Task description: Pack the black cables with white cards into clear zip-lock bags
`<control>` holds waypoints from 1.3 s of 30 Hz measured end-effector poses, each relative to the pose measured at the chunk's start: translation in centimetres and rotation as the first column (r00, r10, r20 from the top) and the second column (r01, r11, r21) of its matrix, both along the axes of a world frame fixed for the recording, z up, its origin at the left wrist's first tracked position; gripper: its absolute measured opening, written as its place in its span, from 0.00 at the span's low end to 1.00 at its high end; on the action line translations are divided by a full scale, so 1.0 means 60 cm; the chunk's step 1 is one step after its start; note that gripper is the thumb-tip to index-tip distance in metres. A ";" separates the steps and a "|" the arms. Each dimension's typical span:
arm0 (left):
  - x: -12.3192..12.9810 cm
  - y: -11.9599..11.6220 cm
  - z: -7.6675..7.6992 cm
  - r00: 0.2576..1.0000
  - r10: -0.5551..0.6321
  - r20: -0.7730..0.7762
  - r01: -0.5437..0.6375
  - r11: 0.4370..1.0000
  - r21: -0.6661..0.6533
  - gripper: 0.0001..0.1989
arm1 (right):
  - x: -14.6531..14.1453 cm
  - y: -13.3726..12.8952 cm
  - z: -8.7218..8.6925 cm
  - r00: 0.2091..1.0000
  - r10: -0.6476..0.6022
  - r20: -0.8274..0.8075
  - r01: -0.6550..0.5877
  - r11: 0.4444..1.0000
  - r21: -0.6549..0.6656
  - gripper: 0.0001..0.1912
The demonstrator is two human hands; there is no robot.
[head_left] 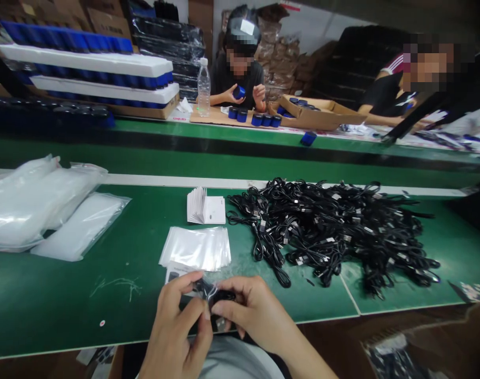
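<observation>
Right at the bench's near edge, left of its middle, the left hand (179, 318) is curled in, fingertips closed on a wrinkle of clear film (208, 288). Opposite it, the right hand (256, 310) is closed too, thumb and fingers gripping a coiled black cable (226, 296), its metal plug (220, 323) poking out below the fingers. Film and cable meet between the fingertips; how much of the cable sits inside the film, I can't tell.

Just beyond the fingers, a printed card (176, 271) lies on the green bench (66, 295), partly covered by a neat spread of flat clear bags (196, 248). Up toward the far edge, here's a fanned stack of white leaflets (196, 205). And to the right, what a heap! A tangle of black cables (322, 226) sprawls from near the far edge well toward the near one.

Over at the left end, bulky plastic packs (22, 205) pile up, one slimmer pack (82, 226) angled in front. Closer to the near edge: loose strands (116, 285) and a little round sticker (102, 323).

Across the way, a co-worker (240, 68) has a blue-sided jar (239, 92) in hand, a clear bottle (203, 87) close by, and a cardboard tray (327, 116) alongside.
</observation>
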State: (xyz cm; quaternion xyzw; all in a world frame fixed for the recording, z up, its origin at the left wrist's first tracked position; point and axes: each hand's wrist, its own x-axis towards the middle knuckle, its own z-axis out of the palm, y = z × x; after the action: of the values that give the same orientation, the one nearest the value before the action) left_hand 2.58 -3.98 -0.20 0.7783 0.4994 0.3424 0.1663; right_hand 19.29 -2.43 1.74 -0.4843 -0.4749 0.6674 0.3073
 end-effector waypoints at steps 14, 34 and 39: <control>0.019 -0.007 0.024 0.995 -0.093 0.041 0.092 0.995 0.028 0.08 | -0.035 -0.021 -0.027 0.754 -0.563 0.339 0.153 0.652 0.743 0.06; -0.025 0.067 0.074 0.973 -0.230 -0.008 0.183 0.796 -0.577 0.16 | 0.021 0.002 0.023 0.987 -0.127 0.096 0.080 0.917 0.392 0.03; -0.008 0.054 0.052 0.986 -0.038 0.164 0.124 0.818 -0.562 0.16 | 0.019 -0.006 0.019 0.976 -0.196 0.092 0.162 0.943 0.291 0.08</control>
State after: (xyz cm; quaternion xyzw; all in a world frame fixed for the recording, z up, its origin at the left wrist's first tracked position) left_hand 2.10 -0.72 2.90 0.6866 0.5317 0.2259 0.4414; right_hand 20.43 -2.78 2.87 -0.5161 -0.5365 0.5320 0.4034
